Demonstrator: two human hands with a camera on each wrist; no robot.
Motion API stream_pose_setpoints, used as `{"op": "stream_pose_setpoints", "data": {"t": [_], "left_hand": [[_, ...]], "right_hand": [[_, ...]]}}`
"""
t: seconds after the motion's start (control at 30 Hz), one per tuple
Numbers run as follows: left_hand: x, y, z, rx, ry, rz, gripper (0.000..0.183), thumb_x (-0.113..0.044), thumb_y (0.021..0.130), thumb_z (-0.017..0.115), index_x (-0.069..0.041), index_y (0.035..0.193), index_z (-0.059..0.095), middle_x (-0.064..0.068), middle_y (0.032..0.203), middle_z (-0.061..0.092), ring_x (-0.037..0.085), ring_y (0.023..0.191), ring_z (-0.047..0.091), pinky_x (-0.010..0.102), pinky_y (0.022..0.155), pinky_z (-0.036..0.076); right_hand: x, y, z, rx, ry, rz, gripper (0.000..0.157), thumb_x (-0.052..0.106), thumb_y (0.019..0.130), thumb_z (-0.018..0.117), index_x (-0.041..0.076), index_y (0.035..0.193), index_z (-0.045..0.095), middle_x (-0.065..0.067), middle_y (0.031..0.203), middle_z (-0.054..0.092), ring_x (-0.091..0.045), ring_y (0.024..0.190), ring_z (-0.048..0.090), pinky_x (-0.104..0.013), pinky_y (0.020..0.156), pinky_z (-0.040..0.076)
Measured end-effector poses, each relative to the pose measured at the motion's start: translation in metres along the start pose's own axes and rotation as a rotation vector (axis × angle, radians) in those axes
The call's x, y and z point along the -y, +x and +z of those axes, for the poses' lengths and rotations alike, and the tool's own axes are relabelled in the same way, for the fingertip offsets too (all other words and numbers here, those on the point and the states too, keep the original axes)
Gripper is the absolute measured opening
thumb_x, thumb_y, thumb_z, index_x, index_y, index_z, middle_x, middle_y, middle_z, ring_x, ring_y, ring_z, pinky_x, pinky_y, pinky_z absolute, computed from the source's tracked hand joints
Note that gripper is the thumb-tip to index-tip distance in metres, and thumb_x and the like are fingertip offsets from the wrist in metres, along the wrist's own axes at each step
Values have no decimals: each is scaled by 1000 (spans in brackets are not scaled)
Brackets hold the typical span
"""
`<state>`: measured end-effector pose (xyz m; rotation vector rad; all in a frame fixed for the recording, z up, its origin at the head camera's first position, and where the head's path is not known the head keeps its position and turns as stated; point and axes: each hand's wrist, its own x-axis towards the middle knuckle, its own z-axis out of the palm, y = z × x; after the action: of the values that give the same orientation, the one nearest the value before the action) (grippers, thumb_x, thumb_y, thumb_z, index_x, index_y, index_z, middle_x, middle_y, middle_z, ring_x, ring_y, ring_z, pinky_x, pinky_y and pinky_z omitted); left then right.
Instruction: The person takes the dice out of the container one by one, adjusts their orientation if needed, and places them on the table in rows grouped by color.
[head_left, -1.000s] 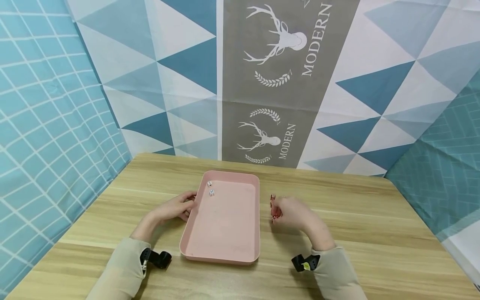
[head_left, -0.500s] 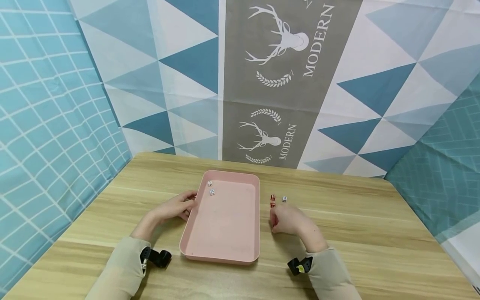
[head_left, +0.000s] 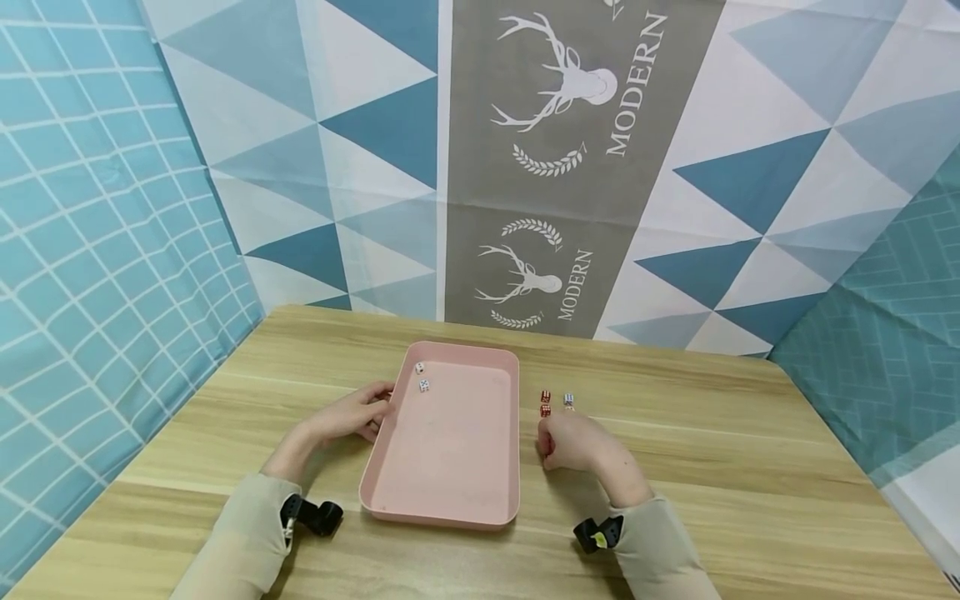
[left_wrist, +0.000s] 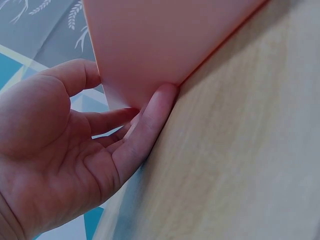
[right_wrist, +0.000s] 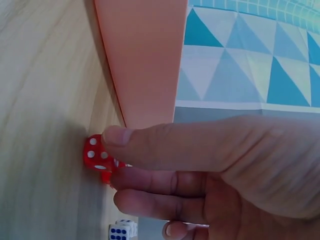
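A pink tray [head_left: 450,450] lies on the wooden table, with two white dice [head_left: 422,377] inside near its far left corner. My left hand [head_left: 348,417] touches the outside of the tray's left wall. In the left wrist view its thumb meets the rim, and the little finger lies low by the table. To the right of the tray, my right hand [head_left: 581,442] pinches a red die [right_wrist: 93,152] with white pips at the table surface. Just beyond it sit red dice [head_left: 545,404] in a row. Beside them, white dice [head_left: 568,400] with blue pips are partly covered by the hand.
The wooden table [head_left: 712,483] extends around the tray on all sides. A patterned cloth [head_left: 525,167] hangs behind its far edge. Blue tiled cloth [head_left: 97,208] stands at the left, and a teal cloth [head_left: 877,292] at the right.
My right hand has come toward me and slightly left, baring red and white dice behind it. The left hand and the tray stay where they were.
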<state>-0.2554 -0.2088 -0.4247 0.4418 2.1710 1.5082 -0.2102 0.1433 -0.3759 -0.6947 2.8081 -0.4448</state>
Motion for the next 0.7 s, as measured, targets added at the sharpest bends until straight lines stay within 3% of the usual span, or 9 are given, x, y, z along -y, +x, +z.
{"op": "stream_pose_setpoints", "data": {"t": [0.23, 0.43, 0.7], "left_hand": [[0, -1, 1, 0, -9, 1, 51, -17, 94, 41, 5, 138, 24, 23, 112, 51, 21, 85, 59, 36, 70, 54], [-1, -2, 0, -2, -7, 7, 52, -17, 94, 41, 5, 138, 24, 24, 113, 51, 21, 86, 59, 37, 72, 54], [0, -2, 0, -1, -13, 8, 54, -18, 94, 42, 5, 139, 23, 24, 115, 50, 22, 87, 59, 37, 71, 54]], "right_hand": [[3, 1, -4, -77, -38, -15, 15, 6, 72, 71, 12, 68, 57, 4, 65, 53, -11, 63, 49, -29, 61, 44], [12, 12, -13, -133, -84, -56, 17, 4, 76, 61, 14, 64, 55, 6, 60, 49, -9, 57, 45, -25, 54, 39], [35, 29, -35, -161, -187, -135, 23, 2, 78, 52, 15, 58, 53, 6, 54, 44, -7, 50, 40, -21, 51, 33]]}}
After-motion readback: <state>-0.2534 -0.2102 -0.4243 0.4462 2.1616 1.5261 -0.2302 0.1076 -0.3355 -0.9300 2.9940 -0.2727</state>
